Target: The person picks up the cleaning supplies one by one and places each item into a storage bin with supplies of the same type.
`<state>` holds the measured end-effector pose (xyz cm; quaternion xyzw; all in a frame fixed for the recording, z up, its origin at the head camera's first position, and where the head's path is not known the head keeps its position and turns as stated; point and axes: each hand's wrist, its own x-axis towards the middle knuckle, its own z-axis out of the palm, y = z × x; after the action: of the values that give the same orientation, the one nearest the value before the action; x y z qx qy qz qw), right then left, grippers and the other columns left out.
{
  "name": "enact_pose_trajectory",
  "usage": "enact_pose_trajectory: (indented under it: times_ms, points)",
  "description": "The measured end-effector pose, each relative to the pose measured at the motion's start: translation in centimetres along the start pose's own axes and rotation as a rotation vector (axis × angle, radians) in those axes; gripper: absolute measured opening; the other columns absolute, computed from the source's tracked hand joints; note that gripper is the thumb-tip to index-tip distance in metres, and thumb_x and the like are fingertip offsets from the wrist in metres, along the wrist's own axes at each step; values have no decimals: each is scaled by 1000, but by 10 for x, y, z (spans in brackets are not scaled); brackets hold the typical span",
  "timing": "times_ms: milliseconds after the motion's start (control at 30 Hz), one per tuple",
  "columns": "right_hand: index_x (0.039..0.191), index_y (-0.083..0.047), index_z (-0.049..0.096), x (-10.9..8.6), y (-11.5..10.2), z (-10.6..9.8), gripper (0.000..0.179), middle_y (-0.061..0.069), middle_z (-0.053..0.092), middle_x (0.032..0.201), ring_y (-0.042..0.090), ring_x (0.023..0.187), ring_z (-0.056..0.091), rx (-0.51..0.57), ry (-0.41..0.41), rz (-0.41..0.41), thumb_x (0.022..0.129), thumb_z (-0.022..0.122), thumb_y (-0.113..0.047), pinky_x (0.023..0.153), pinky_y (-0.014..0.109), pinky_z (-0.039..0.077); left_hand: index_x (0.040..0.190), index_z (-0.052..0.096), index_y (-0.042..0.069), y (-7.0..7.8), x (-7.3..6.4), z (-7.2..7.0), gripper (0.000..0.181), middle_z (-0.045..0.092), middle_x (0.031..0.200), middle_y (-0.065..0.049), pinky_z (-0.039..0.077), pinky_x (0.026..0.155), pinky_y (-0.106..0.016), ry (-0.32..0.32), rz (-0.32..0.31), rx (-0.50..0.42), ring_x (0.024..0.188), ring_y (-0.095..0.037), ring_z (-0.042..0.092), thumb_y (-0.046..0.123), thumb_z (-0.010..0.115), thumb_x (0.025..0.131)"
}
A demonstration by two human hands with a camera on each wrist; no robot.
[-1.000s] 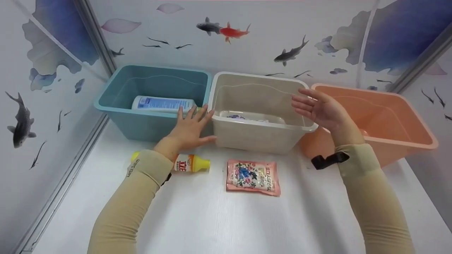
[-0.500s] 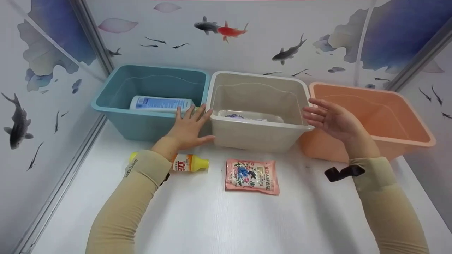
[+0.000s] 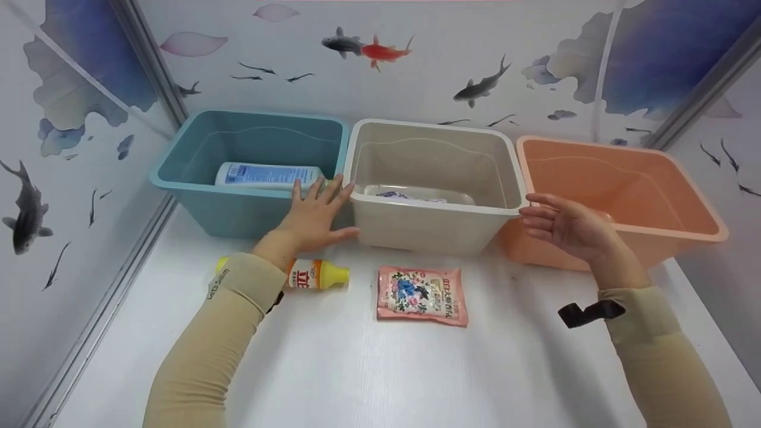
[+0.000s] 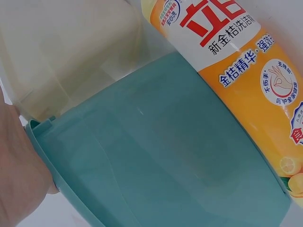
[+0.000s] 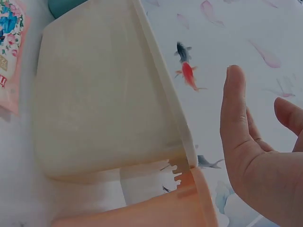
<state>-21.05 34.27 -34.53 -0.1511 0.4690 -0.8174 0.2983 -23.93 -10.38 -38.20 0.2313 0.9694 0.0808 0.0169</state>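
My left hand (image 3: pixel 312 220) lies with spread, straight fingers at the front rim of the teal bin (image 3: pixel 238 208), near its corner with the beige bin (image 3: pixel 422 229). Below that wrist a yellow-capped bottle of dish soap (image 3: pixel 306 274) lies on its side, partly hidden by the sleeve; the left wrist view shows its orange label. My right hand (image 3: pixel 568 229), fingers extended and palm turned inward, is beside the beige bin's right front corner and overlaps the front of the orange bin (image 3: pixel 654 178). It holds nothing. A pink floral packet (image 3: pixel 422 295) lies flat in front of the beige bin.
A white bottle with a blue label (image 3: pixel 267 175) lies inside the teal bin. Something with a purple pattern (image 3: pixel 392 195) shows at the bottom of the beige bin. Walls printed with fish (image 3: pixel 478 89) stand behind and on both sides of the white table (image 3: pixel 357 374).
My right hand has moved right and toward me, from over the beige bin's right rim to its front corner. My left hand stays at the teal rim. The whole view shifts slightly.
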Motion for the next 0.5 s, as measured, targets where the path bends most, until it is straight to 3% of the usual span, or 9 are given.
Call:
enact_pose_trajectory:
  times_ms: [133,200,333,500]
  points:
    - [124,-2,54,-3,11,-11,49,13,67,114,26,105,65,7,-103,26,104,11,-12,93,34,51,152,9,24,0,0,-1,84,2,160,-6,-7,110,-65,-5,-2,1,145,-38,5,65,43,87]
    - [124,-2,55,-3,16,-14,51,12,67,114,25,105,65,6,-110,41,103,9,-13,93,34,51,152,9,24,1,0,-1,84,2,160,-6,-7,111,-65,-9,-4,5,145,-38,4,65,43,87]
    - [122,-4,57,-6,25,-17,50,10,68,112,24,102,67,-20,-54,83,104,11,-14,91,36,53,152,8,24,1,1,-1,84,2,160,-6,-7,111,-65,-14,-3,14,145,-37,4,65,43,87]
    - [118,-7,59,-5,39,-18,43,7,70,107,20,98,68,-131,39,93,104,19,-12,87,33,54,152,8,24,2,0,-1,84,2,160,-6,-8,110,-64,-13,-3,2,145,-37,4,63,45,87]
